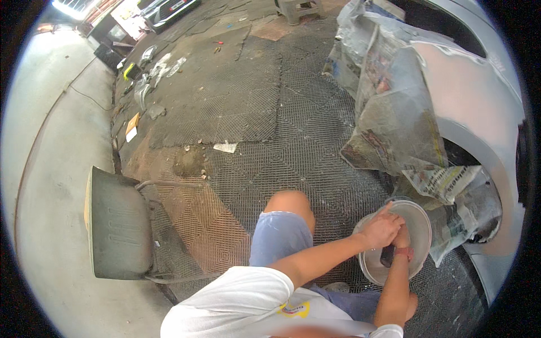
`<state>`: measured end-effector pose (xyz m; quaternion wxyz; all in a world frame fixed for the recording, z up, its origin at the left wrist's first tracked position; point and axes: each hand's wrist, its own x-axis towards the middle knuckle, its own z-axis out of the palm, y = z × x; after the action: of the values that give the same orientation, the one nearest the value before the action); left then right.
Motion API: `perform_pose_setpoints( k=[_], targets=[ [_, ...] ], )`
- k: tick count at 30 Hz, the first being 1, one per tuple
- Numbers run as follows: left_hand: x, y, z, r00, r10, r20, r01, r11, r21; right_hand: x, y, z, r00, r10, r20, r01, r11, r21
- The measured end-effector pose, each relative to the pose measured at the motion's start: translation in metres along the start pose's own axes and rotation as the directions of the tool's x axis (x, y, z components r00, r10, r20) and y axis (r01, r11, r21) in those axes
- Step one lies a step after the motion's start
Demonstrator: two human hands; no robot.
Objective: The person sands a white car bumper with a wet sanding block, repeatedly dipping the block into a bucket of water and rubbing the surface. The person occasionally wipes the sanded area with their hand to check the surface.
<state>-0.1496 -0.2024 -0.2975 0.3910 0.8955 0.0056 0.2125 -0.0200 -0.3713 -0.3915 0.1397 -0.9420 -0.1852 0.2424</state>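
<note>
Well off to the left, a grey-green panel on metal tubes (121,231) stands near the pale wall (62,141), with the dark ribbed floor mats (225,107) spreading out from it toward the middle. A white scrap (225,147) lies on them, beyond the person's bare knee (290,204).

Further right, both arms converge on a pale round bucket (420,228), which sits on the floor just beside a masked vehicle body. For handling over the bucket, I'd judge it best to keep both hands inside the rim, so anything that slips drops into it, and to let the fingers work lightly against each other while the wrists stay steady.

The left hand (382,231) comes across with its fingers partly bent and close together, one reaching toward the far rim; it meets the right hand's fingers, or overlaps them. The right hand (401,236), a red band (403,252) at its wrist, is low in the bucket and partly covered. Beside that wrist, inside the bucket, is a dark object (387,256); I cannot tell whether either hand is clamped on it or anything else. Rightmost come newspaper masking (445,183) and the pale body panel (465,90).
</note>
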Motion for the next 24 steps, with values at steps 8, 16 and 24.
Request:
perform_pose_setpoints(
  k=[8,16,24],
  targets=[
    [0.004,-0.006,0.002,0.997,-0.059,0.052,0.064,0.992,-0.112,0.007,0.002,0.068,0.956,0.129,0.264,-0.020,0.925,-0.380],
    [0.005,-0.006,0.008,0.984,0.043,0.172,-0.039,0.999,-0.026,-0.009,-0.009,0.035,0.911,0.148,0.385,-0.006,0.938,-0.347],
    [0.007,-0.008,-0.014,0.880,0.078,0.468,-0.166,0.975,0.150,-0.108,-0.011,-0.121,0.945,0.195,0.263,-0.276,0.905,0.323]
  ],
)
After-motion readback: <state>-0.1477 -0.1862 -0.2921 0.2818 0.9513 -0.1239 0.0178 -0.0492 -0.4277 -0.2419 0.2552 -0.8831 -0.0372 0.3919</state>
